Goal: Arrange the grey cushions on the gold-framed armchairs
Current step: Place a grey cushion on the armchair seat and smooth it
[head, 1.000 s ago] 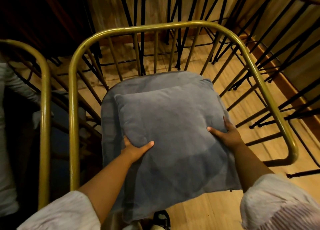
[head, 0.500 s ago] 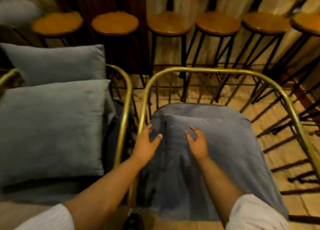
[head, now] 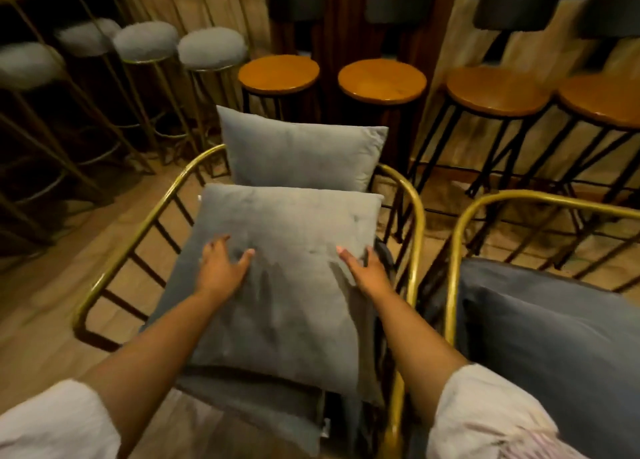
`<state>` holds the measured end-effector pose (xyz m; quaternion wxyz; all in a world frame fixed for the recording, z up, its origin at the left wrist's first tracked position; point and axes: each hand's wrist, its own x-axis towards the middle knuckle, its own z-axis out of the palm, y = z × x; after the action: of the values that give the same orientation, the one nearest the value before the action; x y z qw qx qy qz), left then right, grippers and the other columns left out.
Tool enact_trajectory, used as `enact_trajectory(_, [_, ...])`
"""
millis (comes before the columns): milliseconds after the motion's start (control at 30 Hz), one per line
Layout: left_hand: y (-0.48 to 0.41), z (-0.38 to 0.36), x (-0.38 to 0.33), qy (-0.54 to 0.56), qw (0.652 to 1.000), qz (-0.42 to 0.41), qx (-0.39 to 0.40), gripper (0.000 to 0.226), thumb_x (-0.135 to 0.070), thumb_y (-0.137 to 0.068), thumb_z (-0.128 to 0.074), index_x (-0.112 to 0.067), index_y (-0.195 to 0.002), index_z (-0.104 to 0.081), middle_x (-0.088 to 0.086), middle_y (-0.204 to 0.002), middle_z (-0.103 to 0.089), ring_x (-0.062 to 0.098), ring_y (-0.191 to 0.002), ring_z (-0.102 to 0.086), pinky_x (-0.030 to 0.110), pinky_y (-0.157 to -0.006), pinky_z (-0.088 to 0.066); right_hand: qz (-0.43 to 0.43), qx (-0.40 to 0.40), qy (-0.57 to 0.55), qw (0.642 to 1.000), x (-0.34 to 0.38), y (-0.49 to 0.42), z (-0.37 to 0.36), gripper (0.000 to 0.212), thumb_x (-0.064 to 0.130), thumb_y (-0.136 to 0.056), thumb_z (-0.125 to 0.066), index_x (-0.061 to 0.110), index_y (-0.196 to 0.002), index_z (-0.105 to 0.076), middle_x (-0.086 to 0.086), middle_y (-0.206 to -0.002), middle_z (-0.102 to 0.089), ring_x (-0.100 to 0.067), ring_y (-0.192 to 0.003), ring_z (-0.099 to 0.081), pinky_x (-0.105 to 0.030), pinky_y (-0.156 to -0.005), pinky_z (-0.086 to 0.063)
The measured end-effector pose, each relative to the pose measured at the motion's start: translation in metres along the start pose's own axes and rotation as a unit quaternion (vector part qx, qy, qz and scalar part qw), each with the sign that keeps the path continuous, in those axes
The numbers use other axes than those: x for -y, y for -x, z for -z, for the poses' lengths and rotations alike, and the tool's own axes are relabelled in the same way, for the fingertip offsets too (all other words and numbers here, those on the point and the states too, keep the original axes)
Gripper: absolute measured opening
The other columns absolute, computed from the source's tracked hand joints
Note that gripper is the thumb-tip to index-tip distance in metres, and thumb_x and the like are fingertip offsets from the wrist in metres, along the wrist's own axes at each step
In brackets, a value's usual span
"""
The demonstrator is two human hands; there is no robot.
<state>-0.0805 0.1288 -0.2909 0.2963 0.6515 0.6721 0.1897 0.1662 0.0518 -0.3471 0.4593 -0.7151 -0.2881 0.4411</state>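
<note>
A gold-framed armchair (head: pixel 138 237) stands in front of me. One grey cushion (head: pixel 298 150) leans upright against its back. A second grey cushion (head: pixel 287 303) lies flat on the darker seat pad (head: pixel 259 410). My left hand (head: pixel 221 268) rests flat on the left part of that flat cushion, fingers spread. My right hand (head: pixel 365 268) grips its right edge, thumb on top and fingers curled round the side. To the right, a second gold-framed armchair (head: pixel 460 237) holds a darker grey cushion (head: pixel 554 341) on its seat.
Wooden bar stools (head: pixel 278 72) on black legs line the wall behind the chairs. Fluffy grey stools (head: pixel 211 48) on gold legs stand at the back left. The two armchairs stand close together with only a narrow gap. Wooden floor shows to the left.
My view has swung left from the right armchair to the left one. Both hands left the cushion on the right chair and now lie on the flat cushion of the left chair.
</note>
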Motion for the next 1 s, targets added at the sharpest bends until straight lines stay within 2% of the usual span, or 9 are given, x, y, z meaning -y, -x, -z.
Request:
enact_trajectory(133, [-0.056, 0.035, 0.047, 0.025, 0.995, 0.082, 0.047, 0.091, -0.058, -0.073, -0.067, -0.005, -0.140, -0.037, 0.021, -0.143, -0.047, 0.039, -0.130, -0.046, 0.050, -0.107, -0.039, -0.038, -0.078, -0.001, 0.996, -0.012, -0.026, -0.027, 0.138, 0.084, -0.026, -0.073, 0.031, -0.144, -0.024, -0.005, -0.143, -0.046, -0.029, -0.131, -0.046, -0.045, -0.108, -0.041])
enact_trajectory(300, [-0.086, 0.042, 0.059, 0.062, 0.983, 0.129, 0.114, 0.134, -0.068, -0.035, -0.080, -0.016, -0.146, -0.027, 0.010, -0.149, -0.041, 0.032, -0.133, -0.044, 0.045, -0.108, -0.039, -0.078, -0.076, -0.049, 0.993, -0.026, -0.022, -0.019, 0.143, 0.068, -0.029, -0.085, 0.030, -0.148, -0.015, -0.005, -0.145, -0.043, -0.029, -0.128, -0.049, -0.049, -0.104, -0.044])
enact_trajectory(433, [-0.096, 0.030, 0.069, 0.165, 0.965, 0.172, 0.109, 0.132, -0.063, -0.044, -0.082, -0.020, -0.150, -0.016, 0.007, -0.153, -0.032, 0.033, -0.135, -0.040, 0.045, -0.110, -0.036, -0.072, -0.093, -0.081, 0.990, -0.035, -0.023, -0.016, 0.135, 0.059, -0.033, -0.086, 0.022, -0.147, -0.023, -0.008, -0.142, -0.047, -0.027, -0.122, -0.053, -0.046, -0.100, -0.048])
enact_trajectory(533, [-0.100, 0.031, 0.077, 0.221, 0.948, 0.206, 0.098, 0.131, -0.071, -0.040, -0.075, -0.016, -0.148, -0.027, 0.010, -0.151, -0.038, 0.035, -0.132, -0.043, 0.049, -0.109, -0.037, -0.055, -0.084, -0.112, 0.989, -0.036, -0.022, -0.017, 0.136, 0.062, -0.029, -0.088, 0.022, -0.145, -0.029, -0.006, -0.137, -0.052, -0.025, -0.116, -0.057, -0.041, -0.089, -0.055])
enact_trajectory(600, [-0.096, 0.035, 0.074, 0.234, 0.942, 0.205, 0.125, 0.111, -0.069, -0.051, -0.074, -0.017, -0.143, -0.040, 0.009, -0.145, -0.047, 0.034, -0.128, -0.048, 0.045, -0.106, -0.040, -0.055, -0.074, -0.151, 0.984, -0.029, -0.017, -0.017, 0.130, 0.055, -0.032, -0.089, 0.021, -0.144, -0.032, -0.005, -0.132, -0.056, -0.025, -0.112, -0.060, -0.030, -0.071, -0.060])
enact_trajectory(667, [-0.091, 0.039, 0.064, 0.244, 0.944, 0.189, 0.119, 0.099, -0.066, -0.058, -0.073, -0.018, -0.140, -0.045, 0.009, -0.142, -0.050, 0.033, -0.126, -0.049, 0.042, -0.102, -0.041, -0.068, -0.062, -0.191, 0.977, -0.022, -0.013, -0.015, 0.129, 0.052, -0.029, -0.092, 0.019, -0.141, -0.038, -0.006, -0.126, -0.061, -0.026, -0.108, -0.064, -0.026, -0.062, -0.059])
enact_trajectory(733, [-0.086, 0.048, 0.051, 0.256, 0.945, 0.179, 0.094, 0.099, -0.066, -0.060, -0.072, -0.017, -0.141, -0.043, 0.010, -0.142, -0.050, 0.034, -0.126, -0.049, 0.042, -0.099, -0.041, -0.069, -0.048, -0.212, 0.974, -0.011, -0.005, -0.009, 0.120, 0.049, -0.033, -0.093, 0.016, -0.139, -0.044, -0.009, -0.123, -0.066, -0.027, -0.104, -0.067, -0.029, -0.064, -0.059])
enact_trajectory(867, [-0.073, 0.073, 0.021, 0.254, 0.954, 0.147, 0.064, 0.115, -0.076, -0.047, -0.071, -0.021, -0.143, -0.038, 0.010, -0.145, -0.047, 0.036, -0.129, -0.046, 0.049, -0.107, -0.037, -0.051, -0.043, -0.238, 0.969, 0.021, 0.020, 0.005, 0.084, 0.027, -0.062, -0.086, 0.012, -0.135, -0.047, -0.007, -0.121, -0.065, -0.026, -0.102, -0.066, -0.034, -0.073, -0.059])
enact_trajectory(1000, [-0.065, 0.091, -0.005, 0.281, 0.956, 0.088, 0.017, 0.118, -0.082, -0.032, -0.073, -0.027, -0.135, -0.051, 0.004, -0.137, -0.057, 0.028, -0.121, -0.056, 0.047, -0.104, -0.043, -0.012, -0.067, -0.241, 0.968, 0.055, 0.048, 0.039, 0.064, 0.017, -0.074, -0.078, 0.016, -0.130, -0.047, -0.007, -0.120, -0.061, -0.026, -0.102, -0.063, -0.039, -0.084, -0.053])
